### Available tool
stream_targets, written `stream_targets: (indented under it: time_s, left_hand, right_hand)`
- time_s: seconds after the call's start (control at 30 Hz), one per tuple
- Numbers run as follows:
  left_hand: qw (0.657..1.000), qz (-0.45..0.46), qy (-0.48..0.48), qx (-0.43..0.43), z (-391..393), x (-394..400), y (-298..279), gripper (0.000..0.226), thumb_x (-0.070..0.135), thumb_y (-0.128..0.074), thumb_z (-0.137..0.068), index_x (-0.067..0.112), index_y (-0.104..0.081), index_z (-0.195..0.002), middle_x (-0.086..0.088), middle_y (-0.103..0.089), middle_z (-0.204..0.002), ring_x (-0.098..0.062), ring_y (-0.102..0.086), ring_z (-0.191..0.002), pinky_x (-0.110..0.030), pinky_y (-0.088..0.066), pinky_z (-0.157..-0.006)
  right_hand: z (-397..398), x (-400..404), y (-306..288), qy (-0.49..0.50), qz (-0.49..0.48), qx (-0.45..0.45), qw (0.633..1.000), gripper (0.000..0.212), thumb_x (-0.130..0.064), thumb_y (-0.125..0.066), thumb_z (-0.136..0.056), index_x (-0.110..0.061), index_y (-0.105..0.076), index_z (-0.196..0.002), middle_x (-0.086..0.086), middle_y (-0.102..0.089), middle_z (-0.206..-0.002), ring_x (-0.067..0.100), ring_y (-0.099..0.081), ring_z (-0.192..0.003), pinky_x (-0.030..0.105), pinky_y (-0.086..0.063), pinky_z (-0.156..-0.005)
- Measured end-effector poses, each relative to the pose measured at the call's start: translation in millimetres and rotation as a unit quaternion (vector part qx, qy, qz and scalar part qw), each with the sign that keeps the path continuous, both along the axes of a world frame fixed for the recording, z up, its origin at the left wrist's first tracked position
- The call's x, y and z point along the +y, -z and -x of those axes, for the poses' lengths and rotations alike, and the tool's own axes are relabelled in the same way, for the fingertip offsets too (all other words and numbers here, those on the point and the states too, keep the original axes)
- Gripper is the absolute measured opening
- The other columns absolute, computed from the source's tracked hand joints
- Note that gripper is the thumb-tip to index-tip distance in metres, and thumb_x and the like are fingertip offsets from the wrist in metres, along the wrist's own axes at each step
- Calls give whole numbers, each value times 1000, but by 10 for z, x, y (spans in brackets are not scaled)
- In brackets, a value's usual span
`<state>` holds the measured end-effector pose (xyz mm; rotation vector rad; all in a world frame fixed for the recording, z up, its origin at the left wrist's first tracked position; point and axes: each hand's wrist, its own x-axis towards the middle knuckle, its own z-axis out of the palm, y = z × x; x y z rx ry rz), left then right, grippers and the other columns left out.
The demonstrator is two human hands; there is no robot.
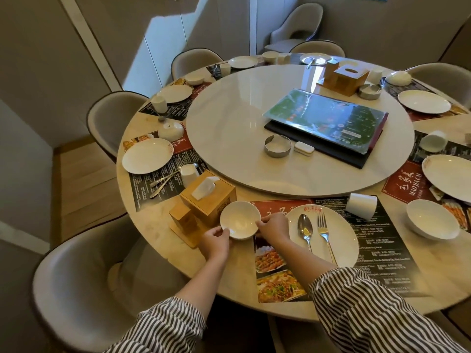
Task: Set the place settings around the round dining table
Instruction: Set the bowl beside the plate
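Observation:
A small white bowl [240,219] sits upright at the near left of the round table [153,225], beside the paper placemat [382,253]. My left hand [215,242] grips its near-left rim and my right hand [274,226] grips its right rim. Just right of the bowl lies a white plate [339,248] carrying a spoon [305,231] and a fork [323,231]. A white cup [361,205] lies on its side beyond the plate.
A wooden tissue box [207,196] and small wooden holder [183,219] stand just left of the bowl. The white turntable [229,123] carries menus [326,118], a metal ring [277,146] and another tissue box [344,76]. Other settings and grey chairs [76,284] ring the table.

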<state>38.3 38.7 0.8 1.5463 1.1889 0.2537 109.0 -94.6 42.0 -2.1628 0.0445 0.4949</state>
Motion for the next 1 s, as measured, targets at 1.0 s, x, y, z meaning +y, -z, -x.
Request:
stream_targets:
  time_s: [1.0]
  left_hand:
    - [996, -22, 81, -16, -509, -422, -37, 30, 18, -70, -85, 9, -69, -114, -6, -68, -119, -20, -65, -107, -40, -56, -90]
  right_hand:
    - [-450, -432, -28, 78, 27, 18, 996, 14, -11, -67, -88, 0, -75, -83, 11, -74, -80, 18, -70, -75, 15, -40, -53]
